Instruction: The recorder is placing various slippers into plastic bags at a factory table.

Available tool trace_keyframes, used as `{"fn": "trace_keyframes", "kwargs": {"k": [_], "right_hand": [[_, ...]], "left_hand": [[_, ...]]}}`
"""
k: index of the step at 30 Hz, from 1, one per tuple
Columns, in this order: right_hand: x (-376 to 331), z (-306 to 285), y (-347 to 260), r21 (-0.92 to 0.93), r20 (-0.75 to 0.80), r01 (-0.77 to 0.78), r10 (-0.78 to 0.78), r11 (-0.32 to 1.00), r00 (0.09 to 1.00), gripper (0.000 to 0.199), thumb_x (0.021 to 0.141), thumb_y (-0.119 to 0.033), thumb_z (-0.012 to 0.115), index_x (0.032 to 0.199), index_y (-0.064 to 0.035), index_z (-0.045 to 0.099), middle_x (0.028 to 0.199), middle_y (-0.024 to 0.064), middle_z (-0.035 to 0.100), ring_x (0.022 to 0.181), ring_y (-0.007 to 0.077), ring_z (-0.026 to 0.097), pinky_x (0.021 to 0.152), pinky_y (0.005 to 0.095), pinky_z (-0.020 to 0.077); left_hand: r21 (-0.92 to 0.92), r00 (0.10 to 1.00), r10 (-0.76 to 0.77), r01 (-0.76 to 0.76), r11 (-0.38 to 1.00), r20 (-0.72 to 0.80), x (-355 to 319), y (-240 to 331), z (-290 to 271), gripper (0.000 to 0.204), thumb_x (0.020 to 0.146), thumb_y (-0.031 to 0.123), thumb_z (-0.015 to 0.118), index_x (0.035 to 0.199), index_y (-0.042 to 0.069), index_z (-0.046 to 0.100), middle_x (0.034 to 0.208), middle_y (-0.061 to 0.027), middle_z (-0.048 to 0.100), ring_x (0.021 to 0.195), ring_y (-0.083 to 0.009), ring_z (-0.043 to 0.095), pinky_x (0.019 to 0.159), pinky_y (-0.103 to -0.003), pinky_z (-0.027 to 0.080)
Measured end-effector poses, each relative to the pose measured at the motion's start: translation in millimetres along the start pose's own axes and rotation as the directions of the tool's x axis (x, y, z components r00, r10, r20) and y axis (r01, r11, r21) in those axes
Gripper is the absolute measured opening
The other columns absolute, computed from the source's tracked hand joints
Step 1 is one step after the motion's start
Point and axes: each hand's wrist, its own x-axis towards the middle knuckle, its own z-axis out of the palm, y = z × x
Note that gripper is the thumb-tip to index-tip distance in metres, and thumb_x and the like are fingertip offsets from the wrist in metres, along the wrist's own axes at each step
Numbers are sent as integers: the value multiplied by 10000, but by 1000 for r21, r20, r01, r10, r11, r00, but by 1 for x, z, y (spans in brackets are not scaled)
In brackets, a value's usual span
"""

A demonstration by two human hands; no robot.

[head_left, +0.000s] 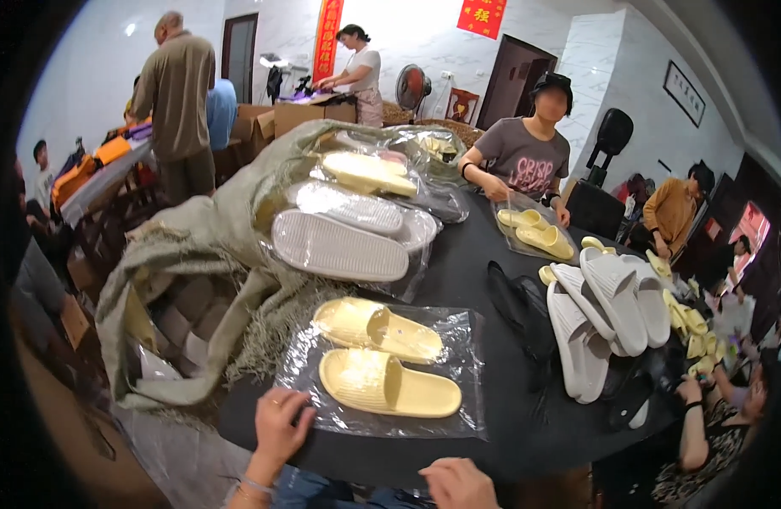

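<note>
White tiled walls (598,55) with red banners (327,38) enclose a busy room, and a black worktop (513,416) spreads across its near part. On the near edge of this worktop, slightly left of the middle, lies a clear plastic bag (470,356) holding a pair of yellow slippers (390,386), side by side with their toes to the left.

At the bag's near left corner is the left hand (282,424), its fingers bent and slightly parted; whether they pinch the film cannot be told. To the right, the right hand (458,485) is at the worktop's near edge, apart from the bag, fingers bent and partly cut off from view, so its closure cannot be told.

Far left of the bag slumps a greenish woven sack (195,225). Clear bags of grey slippers (339,246) and yellow ones pile at its right side; the pale contents of the near left opening are too dim to name.

Across the worktop a co-worker (526,153) handles another clear bag with yellow slippers in it. Loose pale grey slippers (624,297) are heaped on the right, beside black slippers (526,314).
</note>
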Motion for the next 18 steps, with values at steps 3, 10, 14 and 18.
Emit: {"fn": "trace_keyframes", "kwargs": {"k": [3, 10, 14, 18], "right_hand": [[-29, 30, 29, -65, -25, -188, 186, 980, 982, 245, 752, 20, 570, 986, -53, 583, 1119, 157, 533, 996, 334, 520, 850, 408, 438], [-55, 53, 61, -130, -235, -523, 486, 842, 842, 648, 748, -85, 643, 1334, -7, 379, 1377, 215, 333, 1211, 349, 397, 984, 439, 347], [-66, 67, 76, -4, -336, -626, 588, 780, 736, 731, 751, -77, 654, 1380, 11, 293, 1358, 208, 373, 1177, 329, 462, 981, 398, 357], [-57, 60, 82, 107, -307, -651, 648, 752, 698, 674, 813, -78, 614, 1390, 15, 279, 1316, 195, 415, 1108, 275, 513, 951, 425, 358]], "left_hand": [[11, 985, 133, -135, 991, 106, -2, -3, 3, 323, 709, 166, 723, 1016, 94, 654, 1109, -53, 625, 1092, -293, 552, 873, -401, 435], [-60, 885, 174, -164, 985, 432, 0, 2, 2, 724, 775, 495, 653, 1322, 61, 463, 1409, -141, 403, 1313, -364, 338, 1057, -485, 255], [-130, 908, 199, -162, 978, 368, 6, 18, -3, 544, 775, 186, 699, 1282, 98, 521, 1351, -167, 455, 1273, -365, 391, 1020, -445, 346], [-143, 940, 266, -240, 960, 211, 0, 15, -8, 303, 703, 57, 699, 990, 50, 600, 1212, -158, 535, 1132, -381, 497, 935, -434, 407]]}}
